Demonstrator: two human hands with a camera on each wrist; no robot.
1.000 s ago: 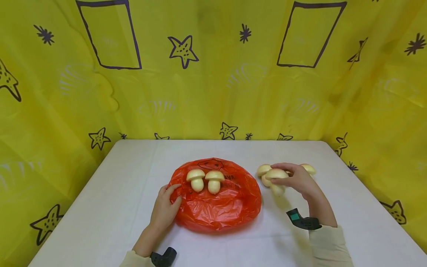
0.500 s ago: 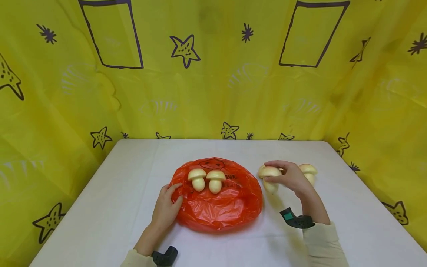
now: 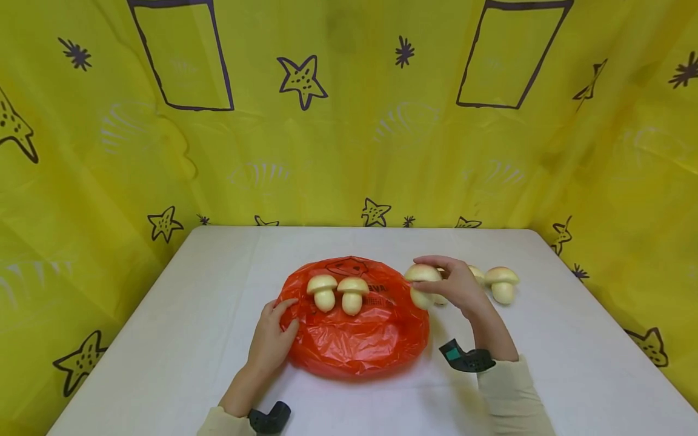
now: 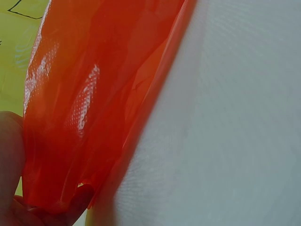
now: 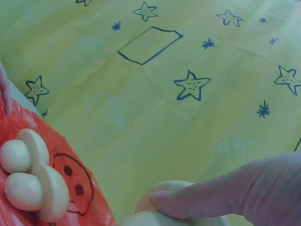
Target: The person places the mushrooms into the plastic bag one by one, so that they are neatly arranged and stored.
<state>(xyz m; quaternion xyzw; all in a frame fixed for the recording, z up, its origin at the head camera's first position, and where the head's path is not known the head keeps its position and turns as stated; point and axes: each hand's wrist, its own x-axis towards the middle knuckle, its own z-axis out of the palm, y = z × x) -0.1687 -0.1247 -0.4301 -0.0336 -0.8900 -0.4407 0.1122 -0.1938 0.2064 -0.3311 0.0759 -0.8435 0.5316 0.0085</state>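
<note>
A red plastic bag [image 3: 354,348] lies on the white table, with two pale toy mushrooms [image 3: 322,286] side by side on it. My left hand [image 3: 269,339] holds the bag's left edge; in the left wrist view, the bag's red film [image 4: 89,127] runs between thumb and fingers. At the bag's right edge, my right hand [image 3: 460,289] pinches the cap of another mushroom [image 3: 420,275], its stem hanging downward. In the right wrist view, the thumb [image 5: 197,200] presses on that cap, and the lower part is cut off by the frame.
Right of the bag, more mushrooms [image 3: 502,277] lie on the table [image 3: 545,363], some partly hidden behind my right hand. Yellow cloth [image 3: 349,151] with drawn stars surrounds the table at the back and sides. Each wrist wears a black band [image 3: 466,358].
My right hand has carried its mushroom leftward to the bag's right edge, uncovering the mushrooms behind it. The left hand and the two mushrooms on the bag have stayed put.
</note>
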